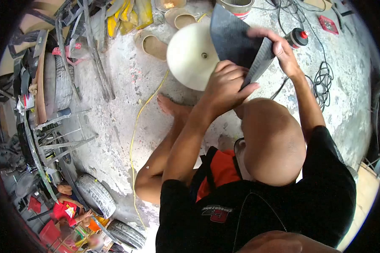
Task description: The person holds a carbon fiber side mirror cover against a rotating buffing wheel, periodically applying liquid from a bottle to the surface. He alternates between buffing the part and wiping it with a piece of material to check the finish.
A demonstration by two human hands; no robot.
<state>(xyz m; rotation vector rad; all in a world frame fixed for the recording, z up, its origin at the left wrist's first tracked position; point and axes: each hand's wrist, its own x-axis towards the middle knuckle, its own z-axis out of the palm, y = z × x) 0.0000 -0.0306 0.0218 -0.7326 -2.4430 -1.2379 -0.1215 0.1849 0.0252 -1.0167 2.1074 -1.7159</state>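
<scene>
In the head view, a black bent sheet (pixel 234 36) is tilted up above a round white disc with a small centre hole (pixel 188 55). Its far part is dark and smooth, while the near side shows a grey, finely ribbed face. My left hand (pixel 229 82) is closed on its lower left edge, thumb pointing right. Higher up, my right hand (pixel 285 55) grips the upper right edge, thumb on the near face and fingers reaching over, slightly blurred. Just right of that hand stands a dark bottle with a red cap (pixel 297 38).
Beige slip-on shoes (pixel 154 47) and a metal can (pixel 236 6) lie beyond the disc. A yellow cord (pixel 133 143) crosses the floor; black cable (pixel 323 82) coils at right. Left are metal frames (pixel 67 145), tyres (pixel 95 196) and another person in red (pixel 65 211).
</scene>
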